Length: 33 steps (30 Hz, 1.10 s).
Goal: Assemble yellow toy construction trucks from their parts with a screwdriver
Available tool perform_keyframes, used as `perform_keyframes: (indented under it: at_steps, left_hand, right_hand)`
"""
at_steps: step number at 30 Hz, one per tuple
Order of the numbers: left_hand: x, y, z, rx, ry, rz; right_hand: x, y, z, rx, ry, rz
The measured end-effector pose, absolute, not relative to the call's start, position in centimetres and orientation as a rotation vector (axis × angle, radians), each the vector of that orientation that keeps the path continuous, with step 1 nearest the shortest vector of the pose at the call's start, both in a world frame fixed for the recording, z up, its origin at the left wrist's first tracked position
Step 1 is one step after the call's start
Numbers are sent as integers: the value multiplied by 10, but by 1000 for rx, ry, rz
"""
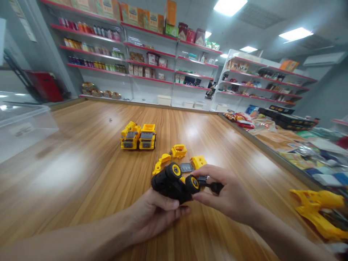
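My left hand (153, 214) cups a black toy vehicle chassis (174, 183) with yellow-hubbed wheels from below, fingers wrapped round it. My right hand (227, 194) grips the chassis's right end, thumb and fingers pinched on a small black part (216, 186). Both hands hold it just above the wooden table (81, 174). Just beyond the chassis lie loose yellow toy parts (178, 151) and a small grey piece (186, 167). Two assembled yellow toy trucks (138, 136) stand side by side farther back.
A yellow toy piece (318, 212) lies at the table's right edge. Packaged goods (299, 141) cover a counter to the right. A clear plastic bin (21, 123) sits at the left. Store shelves (152, 61) with products line the back wall.
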State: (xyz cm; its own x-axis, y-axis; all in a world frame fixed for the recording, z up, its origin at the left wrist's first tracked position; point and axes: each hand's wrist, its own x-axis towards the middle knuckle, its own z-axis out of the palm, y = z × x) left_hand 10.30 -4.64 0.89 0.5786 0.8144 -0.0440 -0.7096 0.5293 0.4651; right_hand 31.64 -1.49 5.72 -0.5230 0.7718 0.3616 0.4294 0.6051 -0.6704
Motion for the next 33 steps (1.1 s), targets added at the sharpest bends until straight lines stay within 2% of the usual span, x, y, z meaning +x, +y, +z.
perform_keyframes:
  at_steps: [27, 33]
  left_hand:
    - [107, -45, 8, 486, 500, 897]
    - [105, -40, 10, 411, 598, 969]
  right_hand:
    - [311, -15, 50, -680, -2330, 470]
    - [337, 3, 62, -1074, -2256, 409]
